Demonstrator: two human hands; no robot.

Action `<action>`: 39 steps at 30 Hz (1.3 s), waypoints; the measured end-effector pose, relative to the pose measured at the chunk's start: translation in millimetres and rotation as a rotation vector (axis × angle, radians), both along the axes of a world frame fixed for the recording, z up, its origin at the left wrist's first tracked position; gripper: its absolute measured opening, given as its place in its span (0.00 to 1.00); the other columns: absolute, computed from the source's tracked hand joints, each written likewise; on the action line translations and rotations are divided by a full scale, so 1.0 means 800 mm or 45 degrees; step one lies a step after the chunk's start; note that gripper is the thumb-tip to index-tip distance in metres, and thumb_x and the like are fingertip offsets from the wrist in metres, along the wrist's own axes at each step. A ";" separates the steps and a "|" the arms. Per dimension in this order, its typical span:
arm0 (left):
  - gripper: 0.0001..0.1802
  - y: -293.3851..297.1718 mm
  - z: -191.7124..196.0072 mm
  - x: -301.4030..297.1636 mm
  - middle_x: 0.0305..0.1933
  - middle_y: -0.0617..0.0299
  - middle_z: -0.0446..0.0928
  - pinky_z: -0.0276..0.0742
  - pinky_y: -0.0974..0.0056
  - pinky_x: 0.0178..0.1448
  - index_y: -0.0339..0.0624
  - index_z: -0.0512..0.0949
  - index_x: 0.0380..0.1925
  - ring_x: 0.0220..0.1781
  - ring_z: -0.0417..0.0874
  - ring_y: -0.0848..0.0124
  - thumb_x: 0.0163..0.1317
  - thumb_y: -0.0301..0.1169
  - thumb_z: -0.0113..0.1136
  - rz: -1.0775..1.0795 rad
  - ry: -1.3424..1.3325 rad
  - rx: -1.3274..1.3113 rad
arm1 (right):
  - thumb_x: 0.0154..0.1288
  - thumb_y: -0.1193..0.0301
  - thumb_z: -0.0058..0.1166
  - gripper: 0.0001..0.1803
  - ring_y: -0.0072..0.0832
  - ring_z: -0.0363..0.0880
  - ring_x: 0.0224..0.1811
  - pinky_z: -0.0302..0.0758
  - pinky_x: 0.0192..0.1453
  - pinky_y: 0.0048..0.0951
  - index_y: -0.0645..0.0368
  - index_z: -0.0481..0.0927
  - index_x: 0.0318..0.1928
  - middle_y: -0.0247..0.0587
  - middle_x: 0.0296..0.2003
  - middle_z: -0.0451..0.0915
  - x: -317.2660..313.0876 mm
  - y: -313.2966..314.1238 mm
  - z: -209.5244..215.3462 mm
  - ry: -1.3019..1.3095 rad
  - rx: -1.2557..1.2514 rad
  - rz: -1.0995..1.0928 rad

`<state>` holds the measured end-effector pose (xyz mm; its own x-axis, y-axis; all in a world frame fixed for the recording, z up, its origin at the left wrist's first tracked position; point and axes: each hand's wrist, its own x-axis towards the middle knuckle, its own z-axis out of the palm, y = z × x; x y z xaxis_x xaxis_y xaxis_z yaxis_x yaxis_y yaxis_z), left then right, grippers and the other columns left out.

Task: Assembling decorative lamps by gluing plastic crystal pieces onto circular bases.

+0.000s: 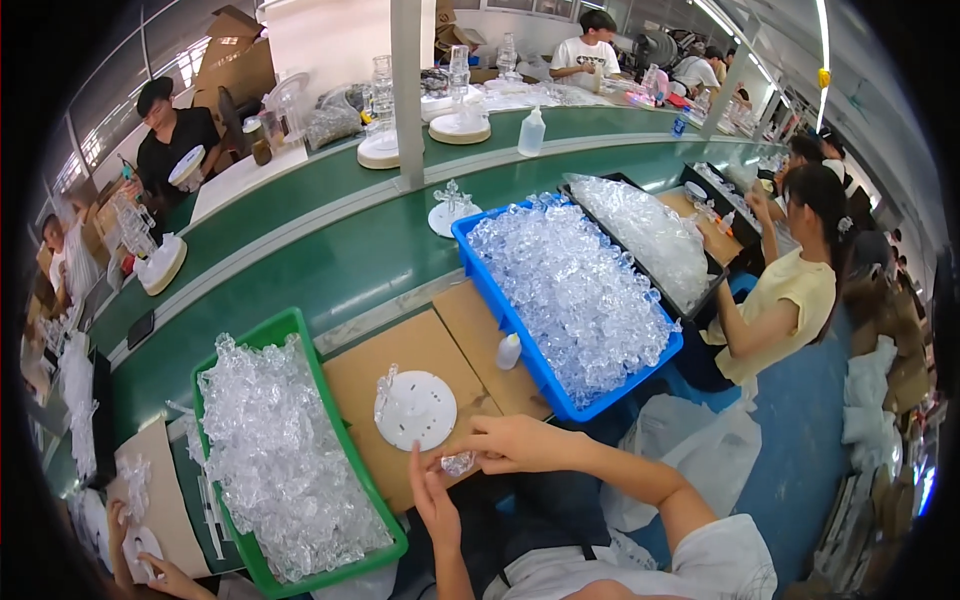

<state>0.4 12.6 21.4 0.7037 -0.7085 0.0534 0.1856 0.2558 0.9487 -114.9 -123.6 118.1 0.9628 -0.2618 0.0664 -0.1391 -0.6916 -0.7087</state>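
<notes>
A round white disc (pixel 416 411) with small slots lies on the cardboard in front of me, and a clear plastic piece (pixel 385 390) stands at its left edge. My right hand (pixel 515 443) reaches in just below the disc, its fingers curled over another clear plastic part (pixel 458 464). Close beside it is my left hand (pixel 436 503), with the index finger stretched up toward the disc's lower edge and no object visible in it. The fingertips of both hands nearly meet. The right hand partly hides the clear part, so its full shape cannot be made out.
A green bin (pixel 345 445) of clear plastic pieces stands left; a blue bin (pixel 590 408) of similar pieces stands right. Between them is a small white bottle (pixel 509 350). Beyond runs a green conveyor (pixel 330 270) carrying another disc (pixel 452 214). A co-worker (pixel 790 290) sits right.
</notes>
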 end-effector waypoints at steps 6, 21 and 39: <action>0.18 -0.012 0.004 -0.002 0.56 0.51 0.73 0.69 0.65 0.61 0.29 0.69 0.58 0.55 0.75 0.68 0.69 0.24 0.47 0.012 0.088 -0.041 | 0.61 0.70 0.57 0.20 0.29 0.80 0.39 0.76 0.43 0.27 0.55 0.75 0.54 0.41 0.42 0.76 0.017 0.021 -0.015 -0.389 0.231 -0.275; 0.24 -0.014 -0.041 0.043 0.65 0.44 0.63 0.55 0.41 0.69 0.40 0.71 0.58 0.68 0.60 0.45 0.62 0.35 0.55 0.049 -1.450 0.835 | 0.70 0.67 0.45 0.18 0.30 0.78 0.52 0.78 0.52 0.28 0.61 0.70 0.58 0.41 0.52 0.77 0.014 -0.003 -0.084 -0.567 2.108 -0.769; 0.22 0.002 -0.046 0.023 0.66 0.44 0.62 0.54 0.43 0.70 0.35 0.70 0.57 0.70 0.60 0.49 0.63 0.31 0.53 -0.008 -1.255 0.681 | 0.59 0.76 0.61 0.15 0.14 0.76 0.30 0.72 0.35 0.14 0.63 0.77 0.47 0.32 0.29 0.80 0.071 0.002 -0.109 -0.165 0.822 -0.906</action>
<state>18.9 14.1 -15.1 0.5182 -0.8104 0.2733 -0.7076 -0.2268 0.6692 -57.7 -121.9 30.8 0.5605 -0.8037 -0.1999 -0.2687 0.0519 -0.9618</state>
